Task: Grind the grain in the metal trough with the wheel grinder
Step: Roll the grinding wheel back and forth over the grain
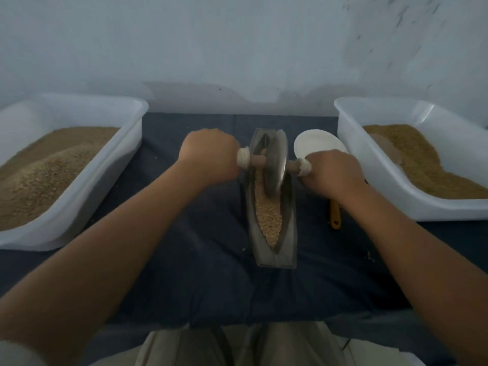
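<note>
Upright wheel grinder [274,165] in grain-filled trough [287,233]

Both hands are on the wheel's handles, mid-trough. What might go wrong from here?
1. The grain is heaped toward the near end of the metal trough; a hard stroke of the wheel grinder may push it onto the cloth.
2. The right hand works right beside the white bowl and could knock it.
3. Neither hand holds the narrow trough, so it may slide.

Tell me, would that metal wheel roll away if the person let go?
Probably not far: the wheel grinder sits in the narrow metal trough, so it would likely just rock along the groove. It looks like solid metal, so probably heavy. Standing on its thin edge, it might tip sideways if unheld.
</note>
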The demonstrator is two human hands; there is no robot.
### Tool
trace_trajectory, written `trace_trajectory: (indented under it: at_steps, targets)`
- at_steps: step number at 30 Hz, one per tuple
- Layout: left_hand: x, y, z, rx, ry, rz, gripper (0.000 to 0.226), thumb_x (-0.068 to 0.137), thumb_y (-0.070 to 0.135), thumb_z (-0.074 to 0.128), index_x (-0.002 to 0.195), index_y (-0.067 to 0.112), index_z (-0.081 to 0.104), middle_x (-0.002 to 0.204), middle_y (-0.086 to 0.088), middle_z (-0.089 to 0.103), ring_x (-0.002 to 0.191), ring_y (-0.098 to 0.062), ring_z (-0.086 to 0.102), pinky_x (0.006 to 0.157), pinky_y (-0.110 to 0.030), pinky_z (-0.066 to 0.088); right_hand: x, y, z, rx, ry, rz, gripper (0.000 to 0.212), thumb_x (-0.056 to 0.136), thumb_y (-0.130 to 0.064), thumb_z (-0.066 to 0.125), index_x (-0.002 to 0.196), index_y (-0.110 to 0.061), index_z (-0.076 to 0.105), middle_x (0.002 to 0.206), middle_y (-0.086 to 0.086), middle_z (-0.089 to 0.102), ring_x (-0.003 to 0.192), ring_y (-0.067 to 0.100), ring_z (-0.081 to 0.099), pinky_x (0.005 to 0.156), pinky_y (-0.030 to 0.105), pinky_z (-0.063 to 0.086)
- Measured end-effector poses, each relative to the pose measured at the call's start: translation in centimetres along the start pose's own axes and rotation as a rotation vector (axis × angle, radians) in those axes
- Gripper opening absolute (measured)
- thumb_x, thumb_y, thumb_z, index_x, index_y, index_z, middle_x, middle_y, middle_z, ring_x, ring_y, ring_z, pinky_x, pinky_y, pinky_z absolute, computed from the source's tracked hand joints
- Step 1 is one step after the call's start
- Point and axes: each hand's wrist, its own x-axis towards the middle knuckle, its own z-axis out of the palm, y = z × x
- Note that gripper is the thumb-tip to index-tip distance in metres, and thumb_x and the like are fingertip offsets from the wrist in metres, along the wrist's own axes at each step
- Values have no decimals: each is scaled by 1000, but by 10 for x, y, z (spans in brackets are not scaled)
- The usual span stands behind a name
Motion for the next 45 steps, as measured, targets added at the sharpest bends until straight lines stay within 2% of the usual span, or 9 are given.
trace_trajectory:
  at_steps: [5, 10, 13, 17, 21, 25, 30, 37, 45]
  targets:
    - [-90, -9, 15, -117, -10, 33, 30, 74, 55, 55, 59, 31, 44, 53, 13, 45, 45, -11, 42, 46, -23, 25, -79, 2, -17, 3, 276, -327, 30, 75, -50, 41, 55, -35, 26, 46, -13, 32, 39, 2, 25, 45, 17, 16]
    - [-30, -5, 9, -48, -11, -36, 32, 76, 53, 59, 62, 27, 50, 60, 9, 51, 54, -19, 51, 54, -28, 39, -18, -1, 3, -58, 110, -98, 34, 92, -51, 49, 68, -29, 56, 65, -8, 58, 58, 13, 52, 53, 30, 41]
    - [20, 1, 0, -50, -45, -86, 33, 78, 54, 65, 69, 24, 58, 67, 5, 54, 64, -26, 55, 62, -34, 45, 12, 0, 10, 2, 194, -29, 38, 100, -51, 51, 75, -25, 62, 75, -3, 62, 67, 18, 51, 63, 34, 38]
    - [-16, -1, 10, -82, -53, -56, 27, 75, 49, 63, 67, 26, 51, 64, 10, 48, 62, -24, 52, 61, -31, 42, -9, 1, -2, -52, 167, -73, 32, 92, -47, 51, 67, -28, 58, 65, -8, 54, 57, 13, 47, 53, 28, 30]
    - [-90, -10, 27, -144, 75, 32, 29, 69, 57, 51, 58, 32, 41, 50, 13, 40, 42, -6, 32, 45, -20, 19, -75, -1, -19, -31, 308, -321, 30, 75, -53, 42, 57, -36, 24, 46, -13, 32, 40, 2, 24, 44, 18, 15]
    - [-56, -10, 31, -132, 26, -41, 30, 75, 55, 55, 61, 29, 50, 56, 12, 51, 48, -12, 48, 48, -23, 32, -41, -2, -11, -147, 215, -205, 33, 86, -50, 52, 61, -31, 44, 56, -12, 42, 48, 4, 32, 49, 22, 16]
    - [5, -4, 24, -170, -66, -140, 22, 81, 45, 61, 75, 25, 57, 88, -2, 71, 82, -32, 69, 68, -34, 51, 19, -12, -14, -135, 220, -103, 29, 95, -41, 61, 72, -24, 59, 69, -2, 55, 63, 20, 54, 62, 36, 50]
    - [-87, -11, 17, -194, -42, 94, 22, 67, 50, 54, 58, 32, 45, 51, 12, 47, 46, -9, 47, 44, -21, 29, -75, 1, -20, -44, 294, -315, 31, 73, -52, 44, 54, -34, 28, 45, -15, 29, 39, -1, 25, 45, 16, 14]
    - [10, -5, 8, -87, -91, -44, 26, 82, 44, 63, 67, 25, 54, 69, 5, 57, 65, -24, 58, 62, -33, 49, 7, -3, 8, -86, 260, -67, 35, 96, -51, 51, 70, -28, 57, 66, -4, 56, 59, 18, 52, 56, 30, 35]
